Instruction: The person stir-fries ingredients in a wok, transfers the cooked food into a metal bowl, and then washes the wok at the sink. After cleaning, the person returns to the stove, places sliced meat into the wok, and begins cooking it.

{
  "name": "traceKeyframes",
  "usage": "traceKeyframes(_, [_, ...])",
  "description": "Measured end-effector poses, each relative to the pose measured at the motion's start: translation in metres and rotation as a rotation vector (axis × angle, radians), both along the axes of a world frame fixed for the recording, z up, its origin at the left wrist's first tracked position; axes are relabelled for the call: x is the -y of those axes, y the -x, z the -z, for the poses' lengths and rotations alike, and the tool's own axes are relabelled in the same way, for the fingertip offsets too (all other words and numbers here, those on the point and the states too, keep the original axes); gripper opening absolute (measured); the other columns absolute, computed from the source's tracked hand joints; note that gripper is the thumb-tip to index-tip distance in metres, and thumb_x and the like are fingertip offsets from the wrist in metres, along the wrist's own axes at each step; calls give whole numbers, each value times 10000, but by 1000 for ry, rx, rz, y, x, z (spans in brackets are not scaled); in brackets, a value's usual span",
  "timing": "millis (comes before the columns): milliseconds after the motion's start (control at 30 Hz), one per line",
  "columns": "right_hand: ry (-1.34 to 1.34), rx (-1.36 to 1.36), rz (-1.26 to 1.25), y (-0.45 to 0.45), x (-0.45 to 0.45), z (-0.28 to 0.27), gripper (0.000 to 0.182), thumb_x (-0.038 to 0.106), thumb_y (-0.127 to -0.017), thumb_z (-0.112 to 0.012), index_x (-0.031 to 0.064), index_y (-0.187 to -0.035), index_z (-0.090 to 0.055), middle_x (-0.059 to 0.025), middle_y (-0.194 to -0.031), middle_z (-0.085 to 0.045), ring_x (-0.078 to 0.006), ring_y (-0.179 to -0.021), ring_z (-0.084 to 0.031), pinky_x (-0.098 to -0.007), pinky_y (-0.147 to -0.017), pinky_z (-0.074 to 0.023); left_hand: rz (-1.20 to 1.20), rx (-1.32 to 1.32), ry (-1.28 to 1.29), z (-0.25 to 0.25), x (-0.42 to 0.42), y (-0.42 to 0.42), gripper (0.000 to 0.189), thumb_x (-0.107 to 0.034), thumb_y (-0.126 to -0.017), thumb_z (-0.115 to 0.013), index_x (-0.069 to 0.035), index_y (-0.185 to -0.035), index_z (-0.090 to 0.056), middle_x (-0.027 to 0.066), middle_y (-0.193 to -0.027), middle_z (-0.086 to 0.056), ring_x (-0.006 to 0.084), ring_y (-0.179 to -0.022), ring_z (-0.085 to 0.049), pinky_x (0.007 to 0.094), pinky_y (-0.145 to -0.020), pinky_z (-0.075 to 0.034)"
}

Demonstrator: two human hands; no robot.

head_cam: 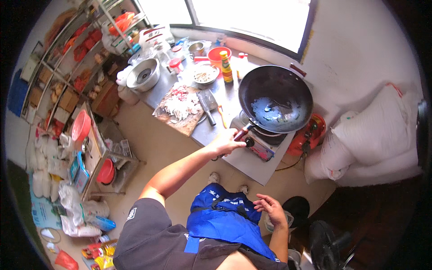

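My left hand [226, 143] grips the dark wooden handle [241, 133] of a black wok [280, 87]. The wok sits over a portable gas stove [261, 146] at the table's near right corner, and a wet sheen covers the lower part of its inside. Whether it rests fully on the burner cannot be seen. My right hand [271, 210] hangs beside the blue apron [222, 219], fingers apart and nothing in them. Left of the stove, a cleaver [206, 103] lies with its blade on a wooden cutting board [185, 126], beside sliced pale food [180, 105].
A red gas cylinder [308, 135] and large white sacks [368, 131] stand right of the metal table [216, 133]. Toward the window are a sauce bottle [226, 67], a plate of sliced food [206, 74], a red plastic dipper [217, 54] and a metal basin [143, 75].
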State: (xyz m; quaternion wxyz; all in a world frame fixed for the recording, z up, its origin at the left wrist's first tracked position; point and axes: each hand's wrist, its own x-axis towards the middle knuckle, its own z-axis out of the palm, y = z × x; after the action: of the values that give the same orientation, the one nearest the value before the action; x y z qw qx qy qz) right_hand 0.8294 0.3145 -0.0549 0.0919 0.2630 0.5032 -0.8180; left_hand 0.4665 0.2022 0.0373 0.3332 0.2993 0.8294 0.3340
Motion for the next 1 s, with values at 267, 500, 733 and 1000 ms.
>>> traceKeyframes(267, [-354,-72,-298,127,67,54,363,175,-1019,-628,23,-1348,-609,-107,-1107,-719,-172,-905,-668,-317,-810,-544,15,296,-280,24,28,47,595,-551,-985,-626,-35,-1277,-573,108,-996,-680,193,-836,-674,355,-731,-568])
traceKeyframes(500, [-1238,-422,7,351,136,71,335,-15,-851,-619,12,-1185,-636,-191,-1153,-657,-375,-1076,-613,-445,-962,-502,-382,-424,-220,121,163,139,368,-186,-846,-798,-12,-1153,-693,166,-1064,-697,292,-945,-689,399,-870,-559])
traceKeyframes(733, [-1754,79,155,516,139,105,648,-18,-733,-613,-16,-1377,-547,-196,-1341,-586,-382,-1278,-485,-527,-1089,-361,-322,-513,-295,156,243,247,223,-121,-846,-771,-13,-1027,-699,183,-1080,-651,374,-1062,-592,454,-940,-478])
traceKeyframes(1000, [-1657,393,203,573,128,95,389,-4,-728,-610,42,-1110,-550,-178,-1095,-663,-388,-1029,-620,-489,-914,-471,209,-622,-373,157,197,358,431,-252,-852,-769,-32,-1203,-646,197,-1282,-566,383,-1242,-504,475,-1043,-417])
